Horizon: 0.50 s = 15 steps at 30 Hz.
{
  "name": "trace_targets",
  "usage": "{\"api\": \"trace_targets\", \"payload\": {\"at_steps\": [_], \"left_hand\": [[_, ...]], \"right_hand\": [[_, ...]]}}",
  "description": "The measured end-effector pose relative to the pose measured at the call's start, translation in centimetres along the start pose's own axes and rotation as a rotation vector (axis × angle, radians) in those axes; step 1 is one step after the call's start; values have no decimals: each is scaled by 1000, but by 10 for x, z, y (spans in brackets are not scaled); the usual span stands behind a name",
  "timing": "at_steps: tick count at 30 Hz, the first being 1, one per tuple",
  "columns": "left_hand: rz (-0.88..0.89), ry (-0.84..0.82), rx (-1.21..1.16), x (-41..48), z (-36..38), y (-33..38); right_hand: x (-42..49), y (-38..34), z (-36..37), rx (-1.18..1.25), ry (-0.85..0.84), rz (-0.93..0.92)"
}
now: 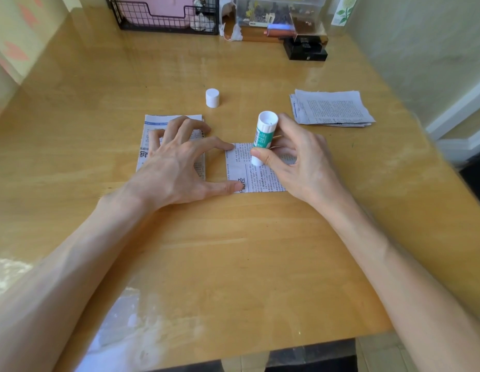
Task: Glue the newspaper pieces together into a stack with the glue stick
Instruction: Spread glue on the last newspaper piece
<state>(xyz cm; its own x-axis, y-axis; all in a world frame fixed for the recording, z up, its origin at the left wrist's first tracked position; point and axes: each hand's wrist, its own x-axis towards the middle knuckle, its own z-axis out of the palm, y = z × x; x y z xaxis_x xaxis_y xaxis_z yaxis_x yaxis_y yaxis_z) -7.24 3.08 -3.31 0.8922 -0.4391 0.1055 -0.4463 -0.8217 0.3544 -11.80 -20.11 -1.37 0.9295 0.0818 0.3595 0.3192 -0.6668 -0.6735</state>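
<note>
1. The right hand (300, 159) pinches the glue stick (263, 135) between thumb and fingers, upright, with its lower end on the centre piece (260, 178); the left hand (177, 162) lies spread and holds nothing, its index and thumb tips pinning that piece's left edge while the other fingers rest on the left stack (150, 127).
2. A stroke running past the paper's edge would likely smear the table (233, 251) and stick the piece to it.
3. The loose pile (332, 108) lies well apart on the right; a careless reach could scatter it.
4. The centre piece is pinned along one edge only; a stroke pushed toward the left hand may wrinkle or tear the thin newsprint.
5. The cap (212, 98) stands alone behind the hands; a knock could send it rolling.
6. Count: one table; two hands; one loose pile, sheets too close to number; one left stack; one centre piece; one glue stick; one cap.
</note>
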Motion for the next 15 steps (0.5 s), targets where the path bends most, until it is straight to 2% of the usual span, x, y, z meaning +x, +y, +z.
{"api": "trace_targets", "payload": {"at_steps": [15], "left_hand": [[-6, 12, -6, 0, 1, 0]], "right_hand": [[-11, -2, -15, 45, -78, 40]]}}
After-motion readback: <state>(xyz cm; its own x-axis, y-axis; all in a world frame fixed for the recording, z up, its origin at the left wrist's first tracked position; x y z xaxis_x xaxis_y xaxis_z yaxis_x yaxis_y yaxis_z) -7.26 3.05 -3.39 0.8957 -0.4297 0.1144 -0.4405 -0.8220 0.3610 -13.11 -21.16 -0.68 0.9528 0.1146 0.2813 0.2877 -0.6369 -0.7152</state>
